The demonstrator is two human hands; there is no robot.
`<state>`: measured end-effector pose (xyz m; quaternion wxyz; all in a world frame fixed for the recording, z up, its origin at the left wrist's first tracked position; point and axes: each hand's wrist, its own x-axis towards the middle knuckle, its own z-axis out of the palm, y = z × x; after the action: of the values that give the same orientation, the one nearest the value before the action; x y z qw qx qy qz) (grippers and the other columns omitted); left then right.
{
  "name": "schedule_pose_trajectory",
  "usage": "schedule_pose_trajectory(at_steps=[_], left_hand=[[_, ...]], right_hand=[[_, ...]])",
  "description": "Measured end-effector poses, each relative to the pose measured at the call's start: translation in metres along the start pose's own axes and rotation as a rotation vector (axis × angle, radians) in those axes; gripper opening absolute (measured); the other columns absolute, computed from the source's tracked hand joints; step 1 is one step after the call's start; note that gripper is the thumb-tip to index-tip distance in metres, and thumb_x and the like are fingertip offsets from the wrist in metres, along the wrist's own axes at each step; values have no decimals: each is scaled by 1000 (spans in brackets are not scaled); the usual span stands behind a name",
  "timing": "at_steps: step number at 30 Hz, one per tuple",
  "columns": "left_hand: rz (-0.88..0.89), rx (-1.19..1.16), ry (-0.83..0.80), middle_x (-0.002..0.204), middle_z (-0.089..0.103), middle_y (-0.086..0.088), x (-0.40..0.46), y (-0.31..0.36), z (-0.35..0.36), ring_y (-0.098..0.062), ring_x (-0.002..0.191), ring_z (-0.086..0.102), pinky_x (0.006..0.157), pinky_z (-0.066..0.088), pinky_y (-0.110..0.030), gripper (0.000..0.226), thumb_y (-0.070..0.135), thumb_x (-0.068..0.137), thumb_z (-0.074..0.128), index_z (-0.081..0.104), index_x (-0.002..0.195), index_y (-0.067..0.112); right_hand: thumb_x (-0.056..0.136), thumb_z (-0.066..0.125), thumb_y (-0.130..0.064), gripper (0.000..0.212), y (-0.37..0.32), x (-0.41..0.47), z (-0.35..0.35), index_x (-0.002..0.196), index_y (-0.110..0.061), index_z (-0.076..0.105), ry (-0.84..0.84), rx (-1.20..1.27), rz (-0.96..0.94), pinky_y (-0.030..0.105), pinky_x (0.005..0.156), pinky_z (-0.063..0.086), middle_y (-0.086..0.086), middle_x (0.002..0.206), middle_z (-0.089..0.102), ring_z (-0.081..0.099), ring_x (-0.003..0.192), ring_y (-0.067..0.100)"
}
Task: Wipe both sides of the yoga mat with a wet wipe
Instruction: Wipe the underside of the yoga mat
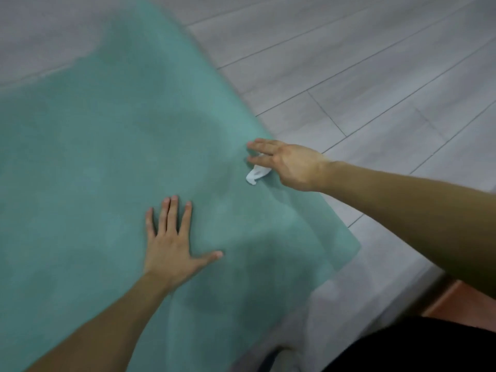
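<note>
A teal yoga mat (107, 157) lies spread flat over the floor and fills the left and middle of the view. My left hand (171, 237) rests flat on the mat with its fingers spread. Near the mat's right edge, my right hand (290, 163) presses a white wet wipe (255, 175) onto the mat with straight fingers. Part of the crumpled wipe sticks out below the palm.
Grey wood-look floor planks (375, 76) surround the mat at the top and right. A reddish-brown surface (456, 302) shows at the lower right, above my black clothing (416, 347).
</note>
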<state>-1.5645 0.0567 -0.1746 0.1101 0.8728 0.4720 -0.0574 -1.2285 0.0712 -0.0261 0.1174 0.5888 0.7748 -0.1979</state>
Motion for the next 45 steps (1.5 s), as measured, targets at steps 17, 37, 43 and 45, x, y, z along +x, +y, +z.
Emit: schedule_pose_trajectory(at_steps=[17, 37, 43, 45], left_hand=[[23, -26, 191, 175, 19, -14, 0, -7, 15, -29, 164, 11, 127, 15, -63, 85, 62, 94, 52, 39, 163, 15], [-13, 298, -190, 176, -1, -20, 2, 0, -21, -35, 164, 2, 128, 17, -60, 85, 67, 104, 28, 7, 170, 18], [-200, 433, -594, 173, -22, -19, 29, 45, -67, -31, 164, -2, 122, 30, -54, 132, 95, 82, 41, -17, 166, 11], [-339, 347, -575, 174, -18, -14, 31, 63, -66, -29, 163, 0, 120, 36, -52, 153, 99, 65, 59, -13, 167, 10]], right_hand=[[82, 45, 7, 75, -5, -13, 105, 155, -7, 47, -29, 38, -252, 45, 130, 20, 10, 167, 36, 26, 158, 30], [99, 36, -11, 49, 22, 57, 8, 142, -14, 60, -249, -206, -1167, 44, 109, 49, 2, 156, 49, 38, 151, 19], [97, 41, -7, 59, 10, 122, 20, 155, -14, 46, 54, -84, -607, 45, 125, 19, 9, 158, 46, 33, 151, 29], [101, 42, -5, 64, 2, 110, 56, 163, -19, 33, -21, -51, -605, 56, 121, 27, 8, 164, 35, 28, 152, 30]])
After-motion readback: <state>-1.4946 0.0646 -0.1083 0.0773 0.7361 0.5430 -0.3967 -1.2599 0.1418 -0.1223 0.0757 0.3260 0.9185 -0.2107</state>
